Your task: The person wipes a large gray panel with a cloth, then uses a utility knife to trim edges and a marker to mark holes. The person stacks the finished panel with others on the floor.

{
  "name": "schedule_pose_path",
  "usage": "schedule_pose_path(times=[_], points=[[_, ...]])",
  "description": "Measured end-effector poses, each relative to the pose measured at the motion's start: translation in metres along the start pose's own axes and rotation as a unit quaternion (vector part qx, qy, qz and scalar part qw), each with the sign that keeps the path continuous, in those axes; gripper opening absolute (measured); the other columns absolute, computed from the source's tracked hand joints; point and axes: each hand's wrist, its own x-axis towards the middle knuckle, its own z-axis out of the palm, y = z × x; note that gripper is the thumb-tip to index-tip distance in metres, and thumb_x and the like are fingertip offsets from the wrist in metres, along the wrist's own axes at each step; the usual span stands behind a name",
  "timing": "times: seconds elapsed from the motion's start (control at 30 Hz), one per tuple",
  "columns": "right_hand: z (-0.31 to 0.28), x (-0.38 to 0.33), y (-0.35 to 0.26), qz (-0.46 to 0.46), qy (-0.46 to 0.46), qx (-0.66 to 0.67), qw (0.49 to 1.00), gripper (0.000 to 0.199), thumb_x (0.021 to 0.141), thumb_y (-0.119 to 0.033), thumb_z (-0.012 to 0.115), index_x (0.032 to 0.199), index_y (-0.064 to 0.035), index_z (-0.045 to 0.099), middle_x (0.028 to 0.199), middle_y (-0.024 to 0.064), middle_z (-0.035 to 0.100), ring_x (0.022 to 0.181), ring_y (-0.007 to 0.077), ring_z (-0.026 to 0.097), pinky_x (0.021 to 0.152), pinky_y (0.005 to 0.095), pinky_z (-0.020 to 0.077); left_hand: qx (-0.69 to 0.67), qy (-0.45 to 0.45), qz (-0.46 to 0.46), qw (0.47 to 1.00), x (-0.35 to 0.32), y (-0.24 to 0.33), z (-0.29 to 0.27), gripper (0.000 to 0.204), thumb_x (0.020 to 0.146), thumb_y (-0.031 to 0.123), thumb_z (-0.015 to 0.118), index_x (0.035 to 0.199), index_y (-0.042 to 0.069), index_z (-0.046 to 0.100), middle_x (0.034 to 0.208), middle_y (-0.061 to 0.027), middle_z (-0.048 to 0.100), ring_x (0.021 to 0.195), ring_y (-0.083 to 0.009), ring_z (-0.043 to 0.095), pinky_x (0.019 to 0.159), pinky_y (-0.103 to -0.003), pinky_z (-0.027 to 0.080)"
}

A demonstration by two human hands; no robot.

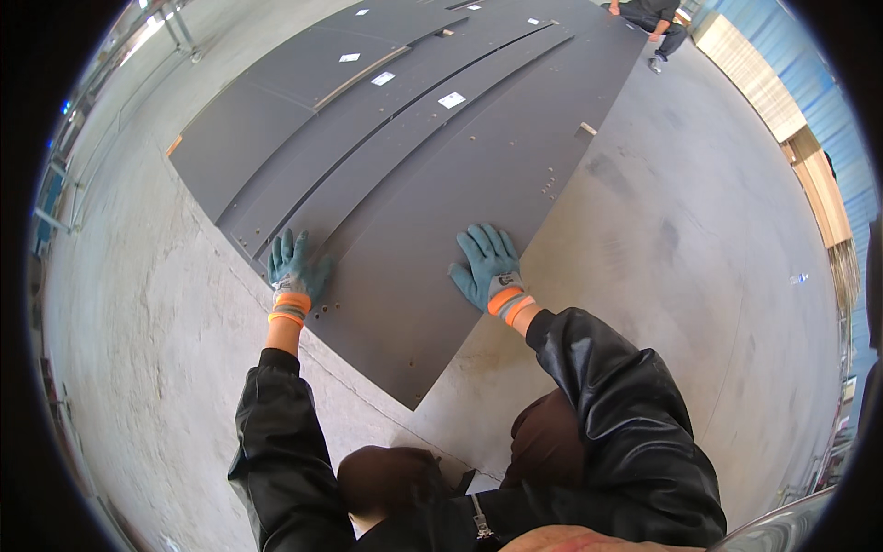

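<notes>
Large dark grey panels [405,276] lie before me, stacked or laid side by side, with small drilled holes near their edges. My left hand [296,267], in a teal work glove with an orange cuff, rests with fingers spread near the left end of the top panel, beside a long seam. Gloved the same way, my right hand [487,262] lies flat at the panel's right edge, fingers apart. Neither hand grips anything. White paper labels [451,99] are stuck on several of the panels.
Another person [651,23] crouches at the far right end of the panels. Stacked boards [750,74] stand along the right wall by blue sheeting [800,46]. Metal framing [179,32] is at the far left. Concrete floor [681,230] surrounds the panels.
</notes>
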Motion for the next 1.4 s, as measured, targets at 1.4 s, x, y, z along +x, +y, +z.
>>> schedule_pose_path(times=[1.4], points=[[0.013, -0.005, 0.005, -0.038, 0.012, 0.01, 0.999, 0.053, 0.093, -0.038, 0.075, 0.136, -0.009, 0.067, 0.146, 0.0164, 0.062, 0.137, 0.0412, 0.054, 0.118, 0.0547, 0.04, 0.061, -0.24, -0.016, 0.969, 0.021, -0.018, -0.05, 0.111, 0.076, 0.089, 0.064, 0.162, 0.02, 0.046, 0.165, -0.0078, 0.047, 0.154, -0.0359, 0.04, 0.128, -0.049, 0.03]])
